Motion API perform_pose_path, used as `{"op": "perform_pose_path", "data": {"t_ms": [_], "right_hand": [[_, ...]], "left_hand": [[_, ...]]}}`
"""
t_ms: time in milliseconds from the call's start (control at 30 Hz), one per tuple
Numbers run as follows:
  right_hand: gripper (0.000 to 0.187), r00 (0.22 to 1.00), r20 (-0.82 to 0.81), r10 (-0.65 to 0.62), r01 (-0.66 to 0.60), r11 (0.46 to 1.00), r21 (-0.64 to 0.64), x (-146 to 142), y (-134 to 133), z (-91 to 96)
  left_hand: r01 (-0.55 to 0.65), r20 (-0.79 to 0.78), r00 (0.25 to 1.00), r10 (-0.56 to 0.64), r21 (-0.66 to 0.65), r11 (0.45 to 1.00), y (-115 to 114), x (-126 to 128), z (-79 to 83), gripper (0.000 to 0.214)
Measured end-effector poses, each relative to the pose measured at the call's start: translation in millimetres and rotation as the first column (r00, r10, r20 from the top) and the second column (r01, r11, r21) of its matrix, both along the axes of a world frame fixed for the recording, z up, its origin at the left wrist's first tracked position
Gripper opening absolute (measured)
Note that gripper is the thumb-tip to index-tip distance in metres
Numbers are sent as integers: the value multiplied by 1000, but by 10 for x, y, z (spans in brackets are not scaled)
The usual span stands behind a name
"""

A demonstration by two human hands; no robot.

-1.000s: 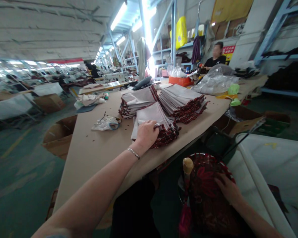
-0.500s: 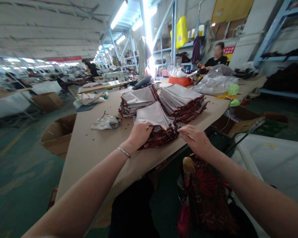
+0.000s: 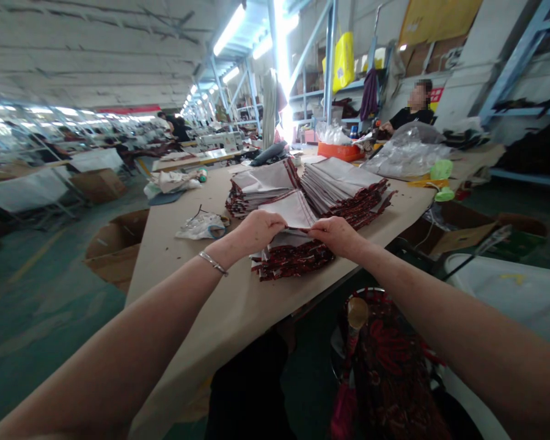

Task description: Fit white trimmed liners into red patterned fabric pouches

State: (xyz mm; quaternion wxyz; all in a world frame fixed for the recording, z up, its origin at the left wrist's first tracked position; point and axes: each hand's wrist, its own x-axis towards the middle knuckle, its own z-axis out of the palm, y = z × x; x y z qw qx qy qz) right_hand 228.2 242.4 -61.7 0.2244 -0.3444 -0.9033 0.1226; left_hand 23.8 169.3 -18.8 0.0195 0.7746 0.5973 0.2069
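Note:
Three stacks of flat fabric pieces, grey-white on top with dark red patterned edges, lie on a long tan table [image 3: 187, 287]. My left hand [image 3: 255, 231] and my right hand [image 3: 335, 235] both pinch the near edge of the top fabric piece [image 3: 291, 209] of the nearest stack [image 3: 293, 255], lifting it a little off the pile. The other two stacks [image 3: 343, 186] sit just behind. A silver bracelet is on my left wrist.
A crumpled white bag with a tape roll [image 3: 202, 225] lies left of the stacks. An orange tray [image 3: 340, 150] and clear plastic bags [image 3: 406, 156] stand farther back, near a seated person [image 3: 412, 110]. Open cardboard boxes [image 3: 112, 244] stand on the floor at left. Red patterned fabric [image 3: 389, 366] fills a bin below the table edge.
My right hand came up from the red fabric in the bin to the nearest stack. Both hands now pinch the top piece and have raised its near edge.

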Motion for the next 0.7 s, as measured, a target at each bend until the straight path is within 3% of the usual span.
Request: {"op": "perform_pose_path", "data": {"t_ms": [133,300,500,700], "right_hand": [[30,990,-58,128,-131,990,-55,108,-30,-6],[35,968,-28,249,-249,968,1,170,-46,-25],[32,966,11,257,-258,966,30,159,-40,-41],[28,982,22,190,-191,979,74,76,-89,-62]], "left_hand": [[32,61,998,-24,-124,992,-102,-28,-117,25],[16,112,994,-1,-136,991,-243,-20,-279,24],[-21,180,982,50,-160,987,-312,-82,-395,24],[-37,3,999,37,-18,999,-364,-16,-482,20]]}}
